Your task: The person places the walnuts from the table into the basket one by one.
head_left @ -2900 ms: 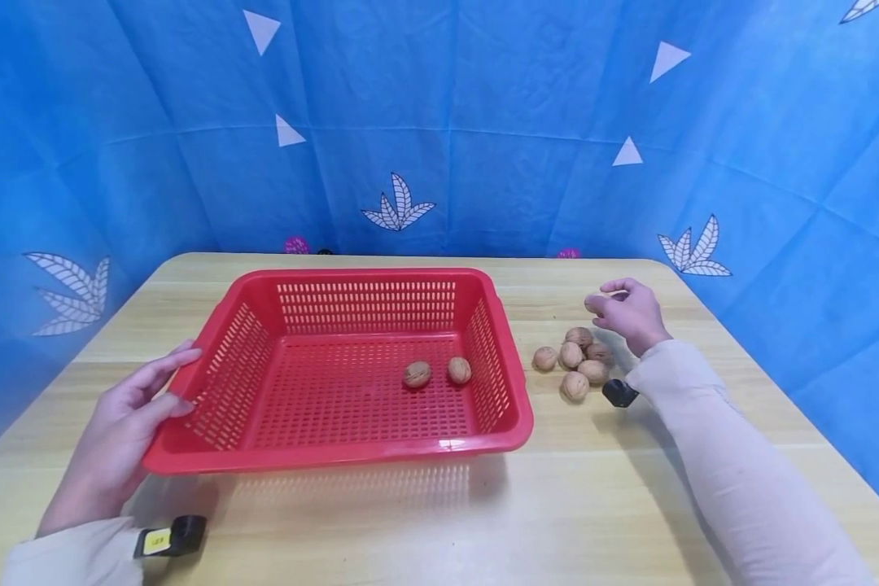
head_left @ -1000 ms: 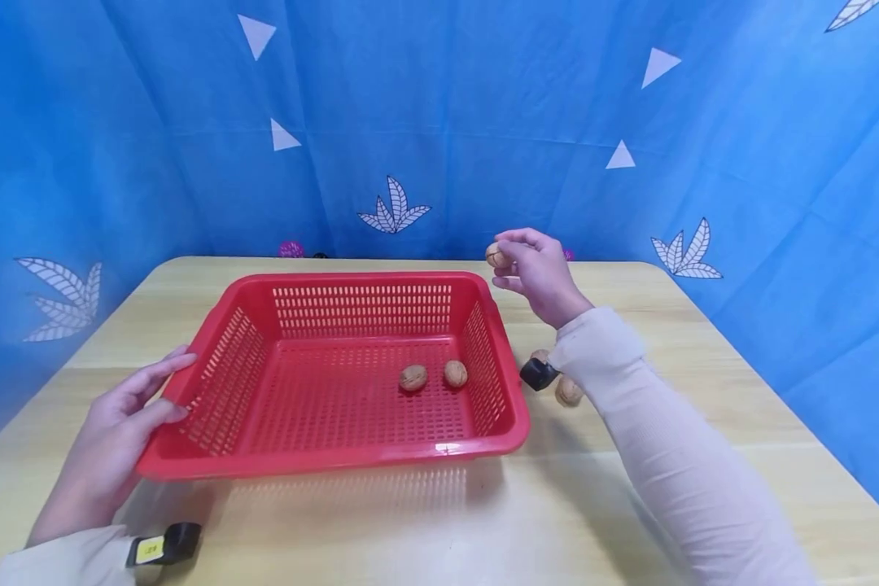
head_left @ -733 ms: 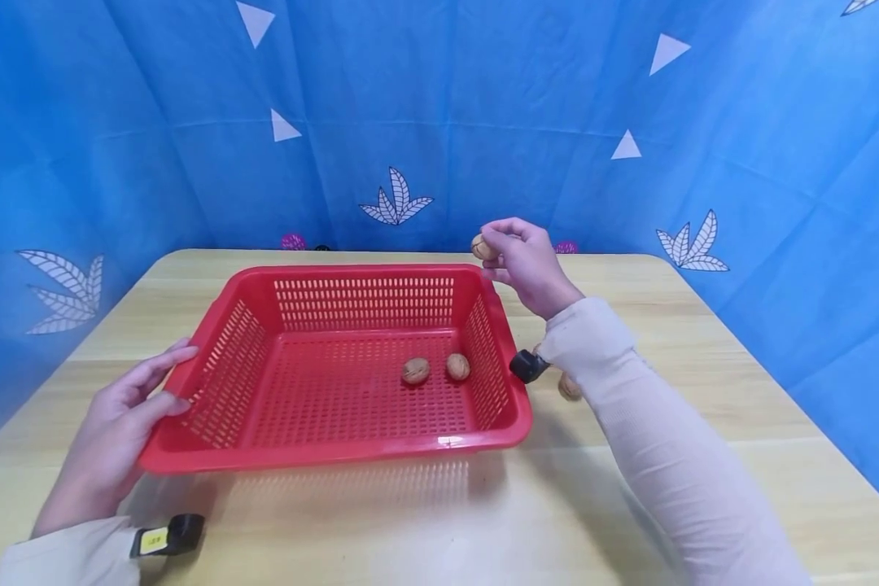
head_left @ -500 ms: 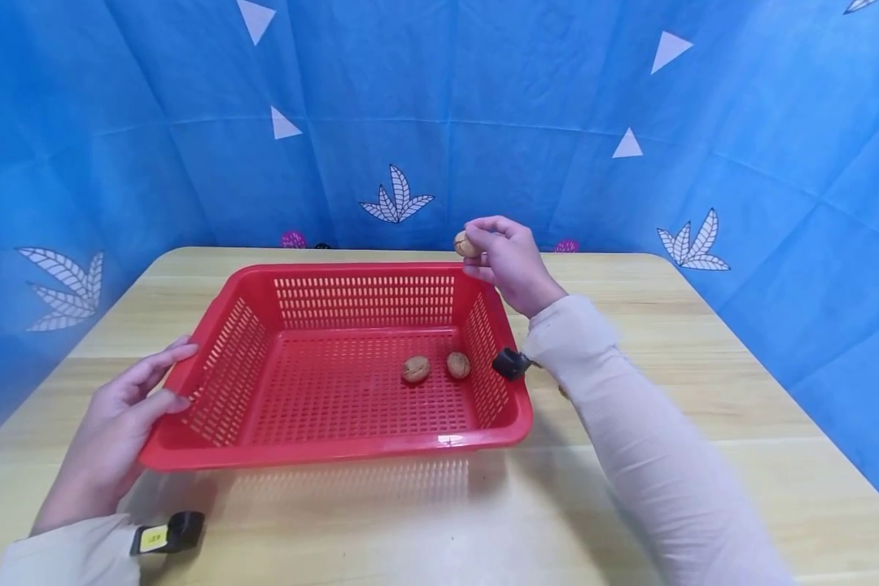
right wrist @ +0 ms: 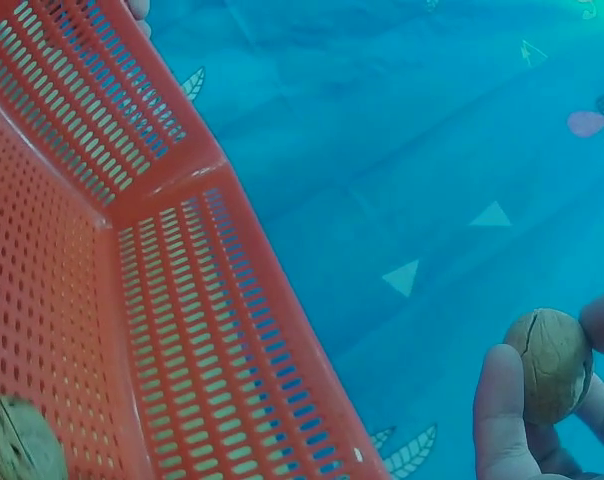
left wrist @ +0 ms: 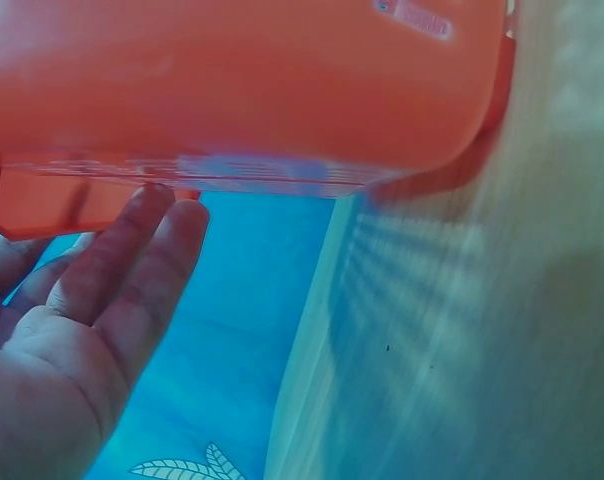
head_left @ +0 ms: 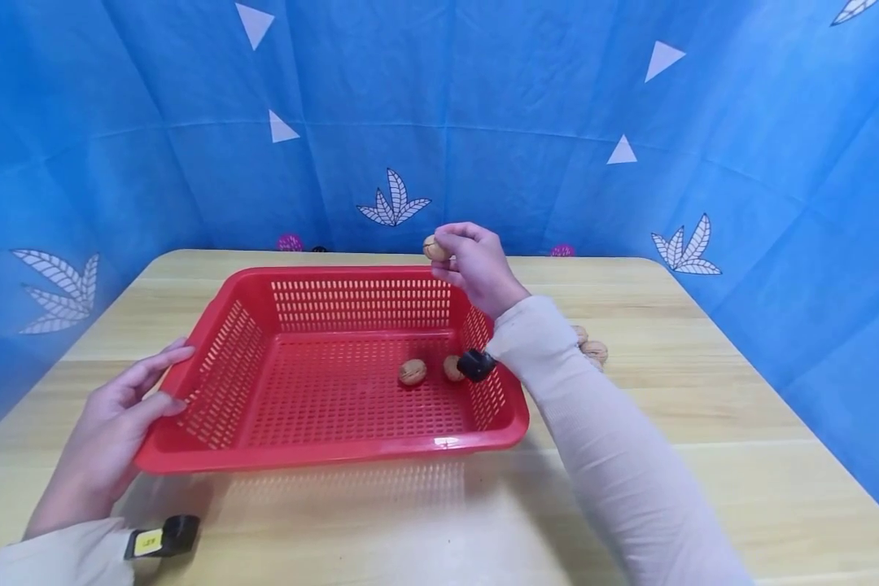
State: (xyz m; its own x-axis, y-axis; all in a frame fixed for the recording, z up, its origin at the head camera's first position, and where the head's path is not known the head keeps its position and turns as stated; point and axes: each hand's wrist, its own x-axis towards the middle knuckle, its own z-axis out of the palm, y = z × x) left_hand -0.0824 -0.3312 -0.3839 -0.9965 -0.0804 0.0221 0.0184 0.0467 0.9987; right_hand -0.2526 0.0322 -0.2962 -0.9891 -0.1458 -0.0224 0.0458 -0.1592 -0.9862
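Note:
My right hand (head_left: 483, 268) pinches a walnut (head_left: 435, 248) between thumb and fingertips, above the back rim of a red plastic basket (head_left: 330, 451). The right wrist view shows a crack line down the held walnut (right wrist: 549, 365). My left hand (head_left: 113, 427) grips the basket's left rim, thumb over the inner side and fingers along the outside. Two walnuts lie on the basket floor toward the right: one walnut (head_left: 412, 372) in plain sight, the other walnut (head_left: 451, 369) partly covered by the black wrist camera. Under the basket's near side a shadow falls on the table.
Several loose walnuts (head_left: 595, 352) sit on the wooden table (head_left: 674, 382) right of the basket, partly hidden behind my right sleeve (head_left: 579, 407). A blue patterned cloth (head_left: 439, 106) hangs behind the table's far edge and along both sides.
My right hand has taken a walnut from the pile on the right and carried it left, to above the basket's back rim. The left hand and the basket stay put.

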